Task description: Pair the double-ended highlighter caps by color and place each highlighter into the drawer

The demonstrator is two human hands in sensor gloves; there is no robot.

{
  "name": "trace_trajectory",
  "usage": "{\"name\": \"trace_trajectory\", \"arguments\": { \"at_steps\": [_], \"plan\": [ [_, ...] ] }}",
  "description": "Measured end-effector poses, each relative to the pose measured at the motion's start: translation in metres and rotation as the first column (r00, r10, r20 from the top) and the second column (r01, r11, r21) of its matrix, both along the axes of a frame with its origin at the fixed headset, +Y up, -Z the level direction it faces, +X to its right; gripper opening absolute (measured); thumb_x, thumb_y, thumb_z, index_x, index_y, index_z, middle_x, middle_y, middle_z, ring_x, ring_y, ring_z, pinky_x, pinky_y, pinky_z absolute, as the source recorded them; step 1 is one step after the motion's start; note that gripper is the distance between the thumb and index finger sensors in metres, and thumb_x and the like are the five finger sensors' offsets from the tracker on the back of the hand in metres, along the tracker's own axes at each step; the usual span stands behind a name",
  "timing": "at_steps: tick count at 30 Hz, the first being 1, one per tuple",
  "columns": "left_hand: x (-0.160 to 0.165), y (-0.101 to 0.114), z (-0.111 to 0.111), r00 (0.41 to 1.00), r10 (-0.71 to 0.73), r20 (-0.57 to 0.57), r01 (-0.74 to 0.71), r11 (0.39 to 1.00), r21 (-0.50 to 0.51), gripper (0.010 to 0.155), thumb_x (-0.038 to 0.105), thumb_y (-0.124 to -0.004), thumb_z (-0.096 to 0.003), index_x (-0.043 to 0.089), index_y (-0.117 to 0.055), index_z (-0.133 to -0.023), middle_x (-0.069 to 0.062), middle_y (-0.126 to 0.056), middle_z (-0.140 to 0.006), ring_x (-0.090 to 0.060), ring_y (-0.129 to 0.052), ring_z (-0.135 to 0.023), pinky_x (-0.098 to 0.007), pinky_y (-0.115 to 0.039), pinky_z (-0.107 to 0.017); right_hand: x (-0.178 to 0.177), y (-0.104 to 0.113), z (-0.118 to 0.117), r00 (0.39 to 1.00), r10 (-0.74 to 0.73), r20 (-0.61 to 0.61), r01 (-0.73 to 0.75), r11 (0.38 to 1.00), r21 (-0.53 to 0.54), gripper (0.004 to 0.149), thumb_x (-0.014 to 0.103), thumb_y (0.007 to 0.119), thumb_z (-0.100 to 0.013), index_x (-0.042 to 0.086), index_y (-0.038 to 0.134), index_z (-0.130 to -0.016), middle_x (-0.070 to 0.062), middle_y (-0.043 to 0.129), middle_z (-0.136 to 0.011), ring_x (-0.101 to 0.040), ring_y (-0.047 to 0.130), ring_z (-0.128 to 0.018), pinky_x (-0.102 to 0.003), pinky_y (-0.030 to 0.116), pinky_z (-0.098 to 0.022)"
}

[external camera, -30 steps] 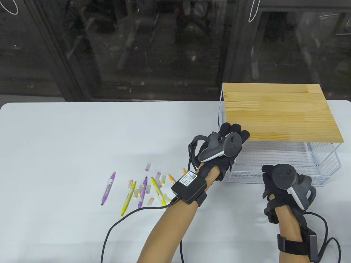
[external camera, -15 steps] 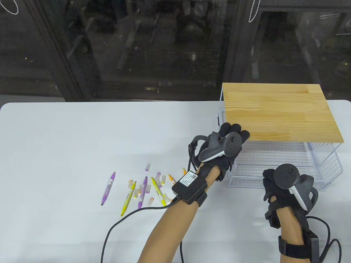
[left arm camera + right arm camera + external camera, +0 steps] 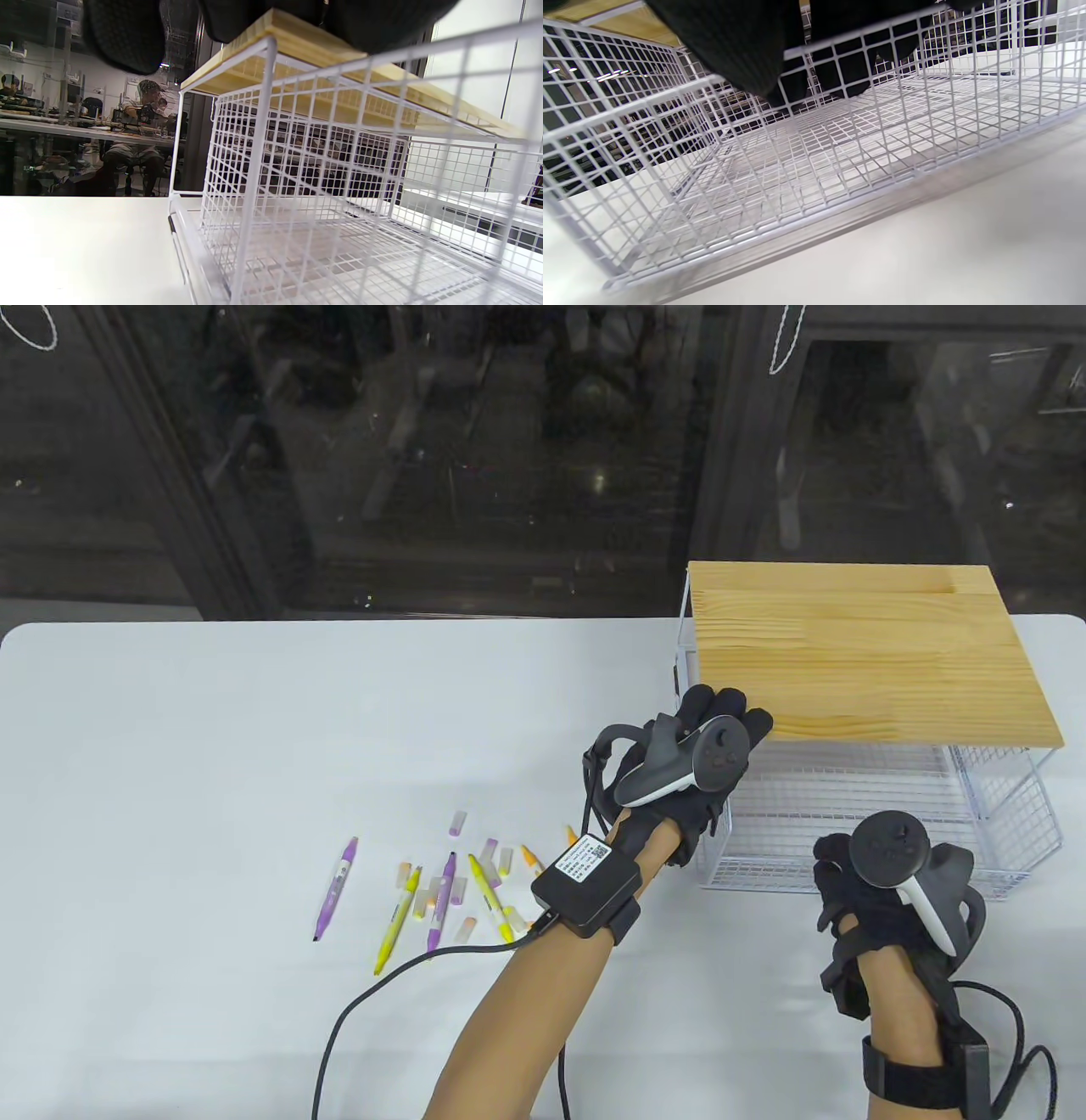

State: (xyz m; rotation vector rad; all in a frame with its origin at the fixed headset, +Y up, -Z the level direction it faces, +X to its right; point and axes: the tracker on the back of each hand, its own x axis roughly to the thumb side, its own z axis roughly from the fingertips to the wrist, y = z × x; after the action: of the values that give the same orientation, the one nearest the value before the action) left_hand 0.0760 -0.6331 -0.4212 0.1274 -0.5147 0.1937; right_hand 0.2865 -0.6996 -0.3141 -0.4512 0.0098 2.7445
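My left hand (image 3: pixel 708 729) rests with spread fingers on the near-left corner of the wooden top (image 3: pixel 865 653) of the wire rack (image 3: pixel 263 127), pressing it steady. My right hand (image 3: pixel 857 882) is at the front wall of the drawer (image 3: pixel 1010 831), fingers hooked through the mesh and over its rim, as the right wrist view shows. The drawer is slid out from under the wooden top toward me and holds nothing I can see.

The highlighters (image 3: pixel 441 899) and loose caps (image 3: pixel 459 823) lie scattered on the counter (image 3: pixel 212 729), well to the left of the drawer; none is capped or stowed.

The risks I judge from here:
- If I pull harder, the drawer could come off its runners and tip, since I cannot see any stop.
- If my left hand lifts, the light rack may slide toward me with the drawer.
- My left forearm cable (image 3: pixel 339 1027) trails just beside the highlighters; swinging back carelessly could sweep caps off or mix them.
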Motion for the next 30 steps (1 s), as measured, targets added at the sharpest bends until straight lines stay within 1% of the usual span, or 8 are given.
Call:
{"name": "trace_trajectory", "arguments": {
  "at_steps": [2,5,7,16,21,24,27,30],
  "plan": [
    [-0.001,0.001,-0.002,1.0,0.019,0.008,-0.018,0.999,-0.043,0.058,0.048,-0.069,-0.0431,0.05,-0.062,-0.101,0.015,-0.061,-0.114,-0.02,-0.051,-0.11,-0.059,-0.071,-0.064,0.0,0.0,0.0,1.0,0.007,-0.003,-0.007,1.0,0.006,0.038,0.033,0.083,-0.048,0.022,0.099,-0.08,-0.016,0.09,-0.091,-0.054,0.069,-0.084,-0.065,0.045,-0.064],
    [-0.004,0.002,-0.005,0.999,0.023,0.022,-0.019,0.981,-0.192,0.061,0.049,-0.068,-0.0441,0.051,-0.053,-0.103,0.018,-0.049,-0.118,-0.018,-0.037,-0.113,-0.061,-0.058,-0.069,-0.001,0.002,0.001,1.0,0.006,-0.007,-0.006,1.0,0.021,0.041,0.035,0.084,-0.047,0.022,0.097,-0.084,-0.016,0.089,-0.093,-0.056,0.068,-0.086,-0.066,0.046,-0.064],
    [-0.009,0.004,-0.007,0.998,0.049,0.033,-0.04,0.973,-0.226,0.063,0.05,-0.067,-0.0447,0.051,-0.047,-0.104,0.017,-0.044,-0.119,-0.019,-0.033,-0.113,-0.061,-0.055,-0.07,-0.001,0.005,0.002,1.0,-0.011,-0.017,0.011,1.0,0.024,0.045,0.037,0.085,-0.046,0.022,0.093,-0.088,-0.016,0.085,-0.097,-0.056,0.064,-0.089,-0.067,0.046,-0.065],
    [-0.076,0.036,0.005,0.984,0.175,-0.037,-0.179,0.968,-0.175,0.063,0.051,-0.067,-0.0437,0.042,-0.057,-0.106,0.011,-0.056,-0.118,-0.026,-0.045,-0.111,-0.063,-0.058,-0.067,-0.007,0.027,0.008,0.999,0.004,-0.035,0.001,0.989,0.147,0.049,0.039,0.085,-0.046,0.023,0.087,-0.092,-0.014,0.08,-0.1,-0.052,0.058,-0.094,-0.069,0.047,-0.064],
    [-0.134,0.049,0.023,0.985,0.153,-0.078,-0.16,0.983,-0.096,0.063,0.052,-0.068,-0.0435,0.036,-0.065,-0.104,0.005,-0.068,-0.114,-0.032,-0.057,-0.106,-0.064,-0.061,-0.065,-0.027,0.047,0.014,0.987,0.157,-0.029,-0.143,0.949,0.281,0.049,0.043,0.081,-0.046,0.024,0.086,-0.092,-0.011,0.08,-0.099,-0.049,0.06,-0.094,-0.068,0.049,-0.064],
    [-0.171,0.047,0.033,0.99,0.088,-0.11,-0.101,0.987,-0.122,0.064,0.054,-0.067,-0.0436,0.037,-0.063,-0.105,0.005,-0.065,-0.115,-0.032,-0.056,-0.107,-0.064,-0.06,-0.065,-0.042,0.061,0.022,0.981,0.186,-0.052,-0.155,0.919,0.364,0.045,0.045,0.079,-0.048,0.024,0.09,-0.086,-0.008,0.087,-0.093,-0.045,0.07,-0.088,-0.065,0.057,-0.062],
    [-0.209,0.038,0.044,0.986,0.044,-0.158,-0.065,0.99,-0.125,0.064,0.055,-0.067,-0.0439,0.042,-0.058,-0.106,0.005,-0.062,-0.115,-0.033,-0.056,-0.105,-0.064,-0.06,-0.065,-0.059,0.077,0.029,0.979,0.182,-0.096,-0.123,0.891,0.437,0.044,0.047,0.077,-0.048,0.023,0.093,-0.081,-0.007,0.097,-0.079,-0.04,0.085,-0.072,-0.058,0.07,-0.053],
    [-0.241,0.03,0.054,0.977,0.056,-0.204,-0.078,0.992,-0.102,0.063,0.055,-0.067,-0.0436,0.043,-0.059,-0.105,0.004,-0.064,-0.114,-0.033,-0.06,-0.102,-0.063,-0.062,-0.064,-0.081,0.091,0.032,0.968,0.199,-0.152,-0.112,0.887,0.447,0.043,0.048,0.076,-0.048,0.022,0.094,-0.078,-0.007,0.1,-0.074,-0.039,0.091,-0.063,-0.054,0.076,-0.046]
  ]
}}
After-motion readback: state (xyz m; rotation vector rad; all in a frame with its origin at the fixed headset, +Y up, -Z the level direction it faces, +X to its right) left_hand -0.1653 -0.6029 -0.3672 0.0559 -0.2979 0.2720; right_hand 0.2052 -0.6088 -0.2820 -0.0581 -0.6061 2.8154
